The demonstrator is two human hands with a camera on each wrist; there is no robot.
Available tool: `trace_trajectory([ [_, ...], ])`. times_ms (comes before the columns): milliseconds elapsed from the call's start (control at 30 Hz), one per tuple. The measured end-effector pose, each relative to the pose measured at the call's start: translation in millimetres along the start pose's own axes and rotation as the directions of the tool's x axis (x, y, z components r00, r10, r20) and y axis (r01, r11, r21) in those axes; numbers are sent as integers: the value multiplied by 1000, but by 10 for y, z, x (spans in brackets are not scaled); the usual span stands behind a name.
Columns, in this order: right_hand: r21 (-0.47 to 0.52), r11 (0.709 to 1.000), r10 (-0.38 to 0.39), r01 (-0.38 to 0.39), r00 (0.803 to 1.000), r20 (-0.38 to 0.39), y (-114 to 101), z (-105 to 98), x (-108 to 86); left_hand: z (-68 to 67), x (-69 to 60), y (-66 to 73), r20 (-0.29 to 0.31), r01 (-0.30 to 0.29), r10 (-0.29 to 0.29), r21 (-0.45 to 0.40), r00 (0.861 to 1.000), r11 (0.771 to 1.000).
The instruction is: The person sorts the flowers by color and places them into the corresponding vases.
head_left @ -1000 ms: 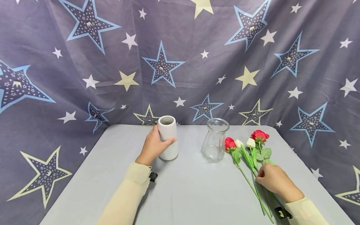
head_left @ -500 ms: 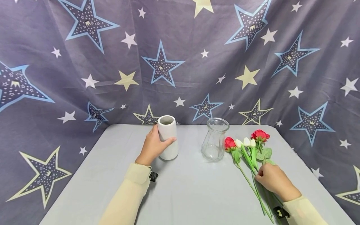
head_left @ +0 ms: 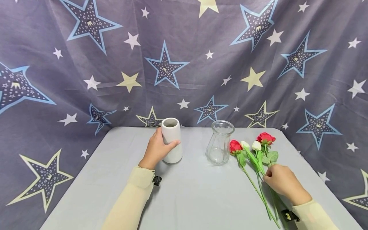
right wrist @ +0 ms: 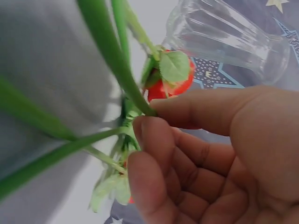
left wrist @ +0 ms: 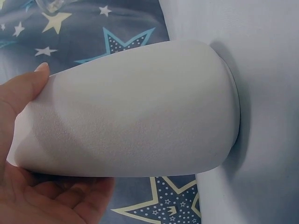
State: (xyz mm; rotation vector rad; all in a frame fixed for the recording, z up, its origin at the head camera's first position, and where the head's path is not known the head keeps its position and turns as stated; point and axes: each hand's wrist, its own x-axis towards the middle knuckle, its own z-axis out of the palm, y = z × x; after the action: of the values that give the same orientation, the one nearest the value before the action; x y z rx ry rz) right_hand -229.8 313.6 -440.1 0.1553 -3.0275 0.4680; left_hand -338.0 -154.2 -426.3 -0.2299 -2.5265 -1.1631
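My left hand (head_left: 156, 149) grips a matte white vase (head_left: 172, 134) standing upright on the table, with the thumb across its near side. In the left wrist view the fingers wrap the vase (left wrist: 131, 112) near its mouth. To the right, my right hand (head_left: 285, 184) is over the stems of several artificial flowers. Its thumb and index finger pinch a green stem (right wrist: 114, 56), apparently of a white tulip (head_left: 256, 146). Another white tulip (head_left: 245, 145) lies beside it, between a red rose (head_left: 235, 147) and a second red rose (head_left: 265, 138).
A clear glass vase (head_left: 218, 155) with a flared rim stands between the white vase and the flowers. Pale cloth covers the table (head_left: 198, 198). Behind it hangs a dark star-print curtain (head_left: 189, 70).
The right hand has shifted slightly right and away from me. White tulip heads beside it have moved: three showed half a second ago, two show now. The left hand and white vase stay put.
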Motion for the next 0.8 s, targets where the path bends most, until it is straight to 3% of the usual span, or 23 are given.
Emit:
trace_trajectory([
  [800, 29, 999, -39, 43, 992, -122, -205, -353, 62, 6, 1, -5, -3, 0, 1, 9, 1000, 1000],
])
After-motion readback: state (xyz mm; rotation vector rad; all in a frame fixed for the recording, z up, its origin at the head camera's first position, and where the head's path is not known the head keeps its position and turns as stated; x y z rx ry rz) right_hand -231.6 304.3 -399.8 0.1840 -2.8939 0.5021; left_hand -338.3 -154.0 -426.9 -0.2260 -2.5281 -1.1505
